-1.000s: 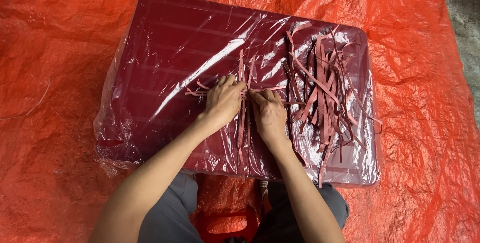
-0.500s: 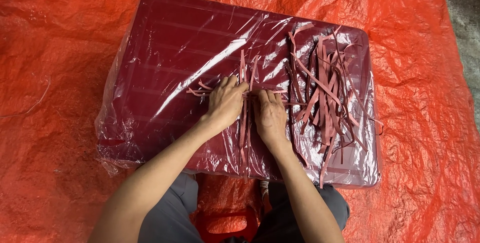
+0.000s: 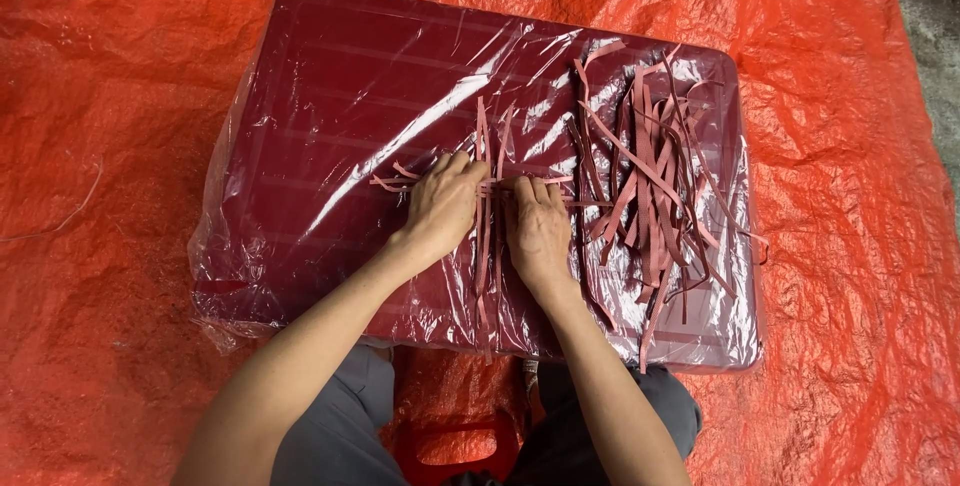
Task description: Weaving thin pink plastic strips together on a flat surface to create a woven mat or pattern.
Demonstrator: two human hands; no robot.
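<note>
A dark red low table [image 3: 330, 116] wrapped in clear plastic film fills the middle of the head view. A few thin reddish strips [image 3: 484, 216] lie crossed at its centre, some running away from me, some sideways. My left hand [image 3: 440, 208] presses on them from the left, fingers bent over the crossing. My right hand [image 3: 540, 231] lies flat just to the right, fingertips on the same strips. A loose heap of several more reddish strips [image 3: 650, 176] lies on the table's right part.
An orange-red tarpaulin [image 3: 120, 96] covers the ground all round the table. A strip of grey ground [image 3: 935, 36] shows at the far right edge. My knees in grey trousers and a red stool [image 3: 455, 446] are below the table's near edge.
Both hands stay at the crossing of strips in the table's centre; only the fingers have shifted slightly. The heap on the right has not moved.
</note>
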